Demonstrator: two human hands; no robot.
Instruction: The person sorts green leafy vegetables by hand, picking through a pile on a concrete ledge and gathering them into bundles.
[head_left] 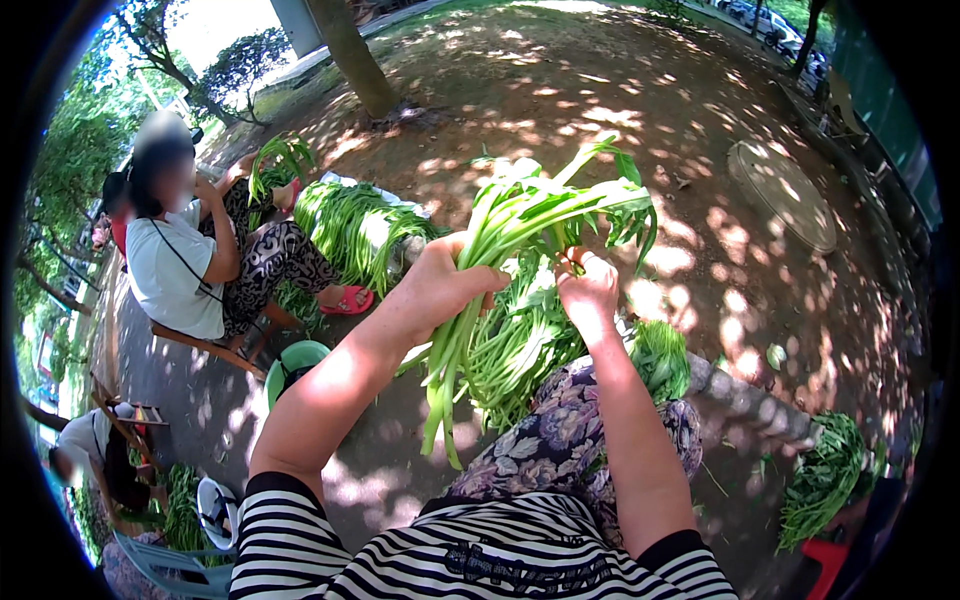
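Note:
My left hand (438, 288) is wrapped round a bunch of long-stemmed leafy greens (505, 222), held up in front of me. Pale green stems hang below the fist, and leaves spread up and to the right. Close by, my right hand (588, 288) is closed at the leafy side of the bunch, fingers pinched together; what exactly lies between them is too small to make out. Beneath both hands lies a large heap of the same greens (520, 350), partly covered by the bunch and my arms. A smaller tied-looking bundle of greens (658, 358) sits beside my right forearm.
A person (190, 240) sits on a wooden chair at left, beside another heap of greens (365, 225). A green basin (300, 358) stands near my left elbow. More greens (828, 478) lie at right by a low kerb (745, 395). A tree trunk (352, 60) rises behind.

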